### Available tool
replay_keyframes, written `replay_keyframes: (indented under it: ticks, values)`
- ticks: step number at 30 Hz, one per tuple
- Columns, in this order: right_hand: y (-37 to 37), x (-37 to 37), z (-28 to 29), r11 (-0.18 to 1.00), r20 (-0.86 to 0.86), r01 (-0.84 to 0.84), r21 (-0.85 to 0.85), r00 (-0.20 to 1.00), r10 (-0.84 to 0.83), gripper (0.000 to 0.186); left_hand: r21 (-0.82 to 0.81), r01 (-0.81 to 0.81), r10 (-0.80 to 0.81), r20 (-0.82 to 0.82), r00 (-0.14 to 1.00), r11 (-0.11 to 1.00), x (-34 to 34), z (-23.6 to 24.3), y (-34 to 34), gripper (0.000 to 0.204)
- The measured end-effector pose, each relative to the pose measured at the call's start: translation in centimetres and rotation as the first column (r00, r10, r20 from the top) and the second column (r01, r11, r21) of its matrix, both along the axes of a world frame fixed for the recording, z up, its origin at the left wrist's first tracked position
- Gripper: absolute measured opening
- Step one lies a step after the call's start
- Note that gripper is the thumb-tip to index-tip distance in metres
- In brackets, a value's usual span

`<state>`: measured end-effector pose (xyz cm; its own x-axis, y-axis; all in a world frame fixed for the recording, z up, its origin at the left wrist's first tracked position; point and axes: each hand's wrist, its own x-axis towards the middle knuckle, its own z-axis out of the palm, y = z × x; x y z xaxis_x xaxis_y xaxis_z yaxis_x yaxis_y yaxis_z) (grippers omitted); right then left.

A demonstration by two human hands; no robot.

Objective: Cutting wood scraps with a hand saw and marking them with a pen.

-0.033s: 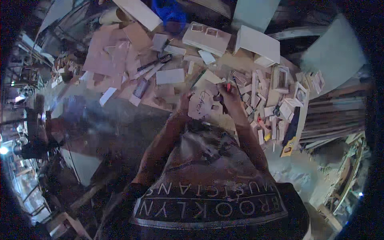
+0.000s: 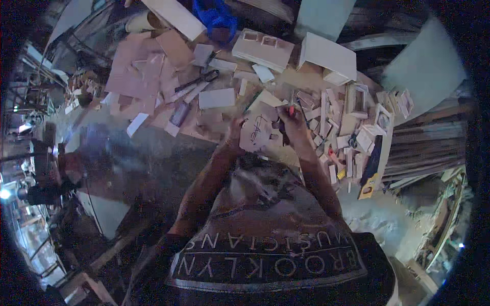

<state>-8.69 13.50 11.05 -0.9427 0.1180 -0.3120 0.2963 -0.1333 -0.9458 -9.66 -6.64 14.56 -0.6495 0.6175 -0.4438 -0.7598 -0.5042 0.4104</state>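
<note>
My left hand [image 2: 236, 132] grips the left edge of a small pale board [image 2: 255, 135], which has dark handwritten marks and a notched right side. My right hand [image 2: 292, 120] is closed round a red-handled tool [image 2: 291, 110] at the board's upper right, beside the notches; the tool's working end is too small to make out. Just beyond the board lie a pale rectangular offcut [image 2: 268, 98] and a thin green strip [image 2: 251, 102].
The cluttered workbench [image 2: 178, 130] holds flat sheets [image 2: 130, 71], black clamp-like tools [image 2: 201, 79], pale wooden boxes [image 2: 329, 53], many offcuts [image 2: 321, 115] and, at right, a yellow-handled saw [image 2: 370, 183]. A blue bundle [image 2: 217, 20] lies behind, and stacked timber [image 2: 423, 148] stands at the right.
</note>
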Motion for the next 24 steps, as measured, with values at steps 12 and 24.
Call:
replay_keyframes:
  ticks: [12,24]
  values:
    - [-3.4,0.6,5.3,0.992,-0.063,0.043,-0.120,0.997,-0.050,0.021,-0.078,0.038,-0.055,-0.225,0.973,0.996,-2.1,-0.5,-2.5,0.058]
    - [-5.5,0.7,6.0,0.954,-0.340,0.214,0.211,0.931,-0.134,0.026,0.318,0.252,-0.231,-0.101,0.968,0.914,-5.1,0.7,-3.5,0.054]
